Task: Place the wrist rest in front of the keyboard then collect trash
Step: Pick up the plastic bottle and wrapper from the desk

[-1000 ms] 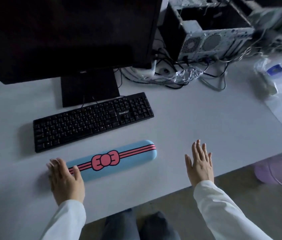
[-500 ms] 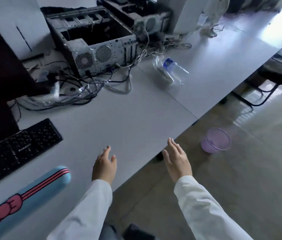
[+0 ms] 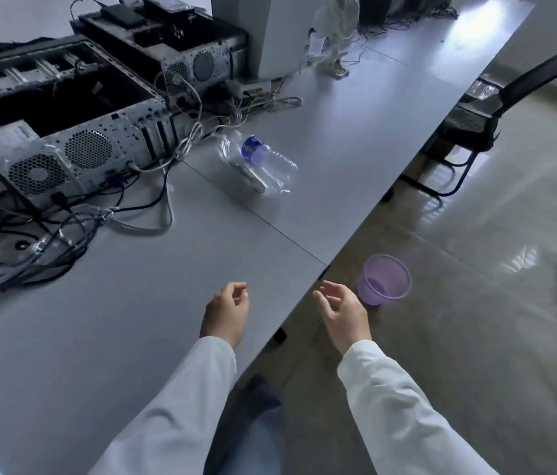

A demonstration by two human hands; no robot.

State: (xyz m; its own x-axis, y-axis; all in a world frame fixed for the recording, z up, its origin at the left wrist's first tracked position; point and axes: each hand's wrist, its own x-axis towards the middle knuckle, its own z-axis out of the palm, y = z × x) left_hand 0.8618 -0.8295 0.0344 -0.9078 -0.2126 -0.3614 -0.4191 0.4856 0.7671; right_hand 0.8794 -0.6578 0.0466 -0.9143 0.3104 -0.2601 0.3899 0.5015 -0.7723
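Both your hands, left point(image 3: 225, 311) and right point(image 3: 343, 308), hang loosely curled and empty at lower centre, so reaching for the crushed clear plastic bottle point(image 3: 263, 164) mid-frame on the grey desk point(image 3: 133, 303) could roll it off the edge.

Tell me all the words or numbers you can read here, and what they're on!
None can be read.
Plastic bottle: its blue label has pale marks, too blurred to read.
Computer case: its back panel shows no readable print.
Purple bin: no writing seen.
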